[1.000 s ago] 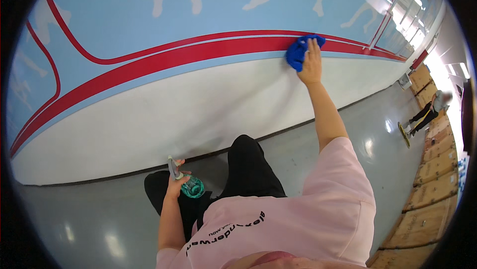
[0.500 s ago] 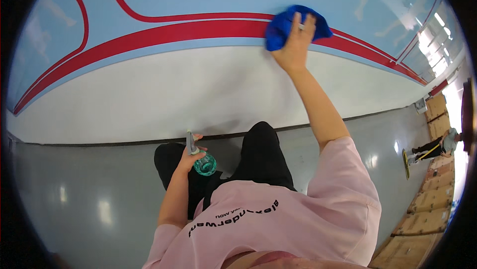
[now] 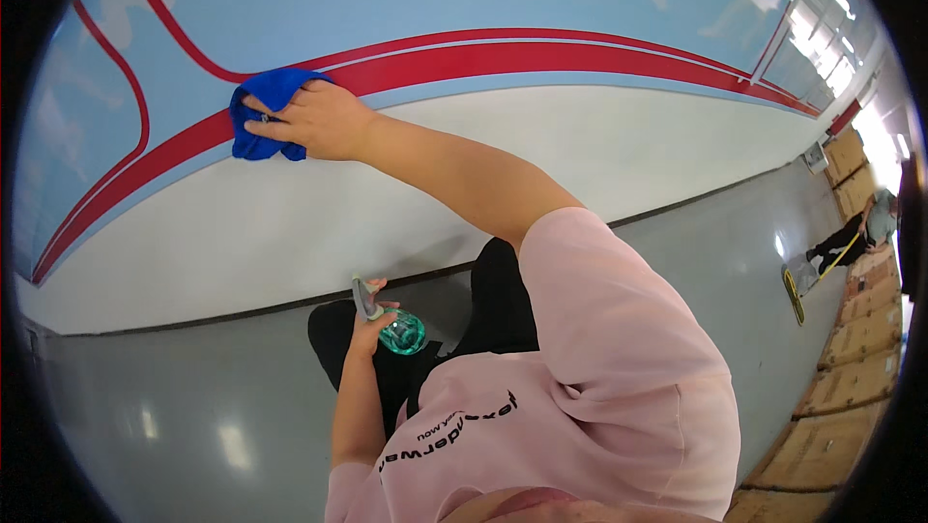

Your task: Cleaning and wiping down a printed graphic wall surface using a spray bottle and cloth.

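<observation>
Blue cloth (image 3: 275, 86) overlaps the red stripe (image 3: 503, 59), right hand (image 3: 317, 121) spread on top. Below the stripe, left hand (image 3: 367, 327) grips spray bottle (image 3: 403, 333).

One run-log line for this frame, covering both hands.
right hand: holds blue cloth against red wall stripe | left hand: holds green spray bottle | background: person with yellow-handled mop

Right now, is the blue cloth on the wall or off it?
On it: the right hand holds the blue cloth against the wall, covering part of the wide red stripe.
</observation>
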`<state>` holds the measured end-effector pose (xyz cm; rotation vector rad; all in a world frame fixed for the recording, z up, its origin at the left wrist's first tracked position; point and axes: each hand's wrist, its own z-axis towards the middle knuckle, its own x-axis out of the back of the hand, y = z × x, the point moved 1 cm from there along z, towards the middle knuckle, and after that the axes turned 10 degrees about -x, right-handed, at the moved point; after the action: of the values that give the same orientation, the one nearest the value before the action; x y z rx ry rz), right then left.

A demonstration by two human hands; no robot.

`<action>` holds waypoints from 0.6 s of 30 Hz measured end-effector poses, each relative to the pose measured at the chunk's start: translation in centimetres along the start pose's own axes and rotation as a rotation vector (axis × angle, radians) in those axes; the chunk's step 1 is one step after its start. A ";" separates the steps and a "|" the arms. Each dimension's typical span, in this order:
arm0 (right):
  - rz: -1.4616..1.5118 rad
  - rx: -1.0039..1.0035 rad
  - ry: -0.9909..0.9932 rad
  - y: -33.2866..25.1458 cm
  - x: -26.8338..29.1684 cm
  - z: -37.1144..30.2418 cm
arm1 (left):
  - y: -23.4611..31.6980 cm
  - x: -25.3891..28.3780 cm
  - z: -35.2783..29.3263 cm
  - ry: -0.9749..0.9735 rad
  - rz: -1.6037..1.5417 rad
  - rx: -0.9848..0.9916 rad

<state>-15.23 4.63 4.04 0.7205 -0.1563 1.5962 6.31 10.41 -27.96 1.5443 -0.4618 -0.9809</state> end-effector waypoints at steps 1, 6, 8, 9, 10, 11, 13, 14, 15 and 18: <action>-0.009 -0.002 -0.001 0.6 0.6 -0.4 | -0.2 0.0 0.0 0.015 0.002 0.000; -0.063 -0.229 -0.279 5.4 7.5 -3.2 | -1.0 0.1 -0.3 0.015 -0.010 -0.019; -0.115 -0.219 -0.068 8.7 10.5 -5.4 | -0.4 -0.5 -0.2 0.039 -0.034 0.013; -0.176 -0.204 0.031 10.6 12.1 -6.2 | -0.3 -0.6 -0.1 0.028 -0.040 0.011; -0.231 -0.186 0.131 12.3 13.4 -6.9 | -0.4 -0.4 -0.1 0.021 -0.039 0.015; -0.256 -0.241 0.138 14.3 14.9 -7.8 | -0.6 -0.3 0.0 0.026 -0.018 0.022; -0.335 -0.315 0.187 17.3 18.8 -9.8 | -1.4 0.1 0.5 0.018 0.017 0.004; -0.387 -0.296 0.231 17.3 21.0 -8.8 | -1.5 0.5 0.1 0.014 -0.006 -0.020; -0.421 -0.361 0.222 19.2 22.7 -9.8 | -1.5 0.4 0.3 0.013 0.010 -0.007; -0.583 -0.278 0.371 26.6 27.6 -14.1 | -1.1 -0.8 1.3 0.005 0.025 0.063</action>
<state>-44.74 30.39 15.59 0.2109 0.0981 1.0910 4.59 10.49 -28.64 1.5930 -0.5114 -0.9515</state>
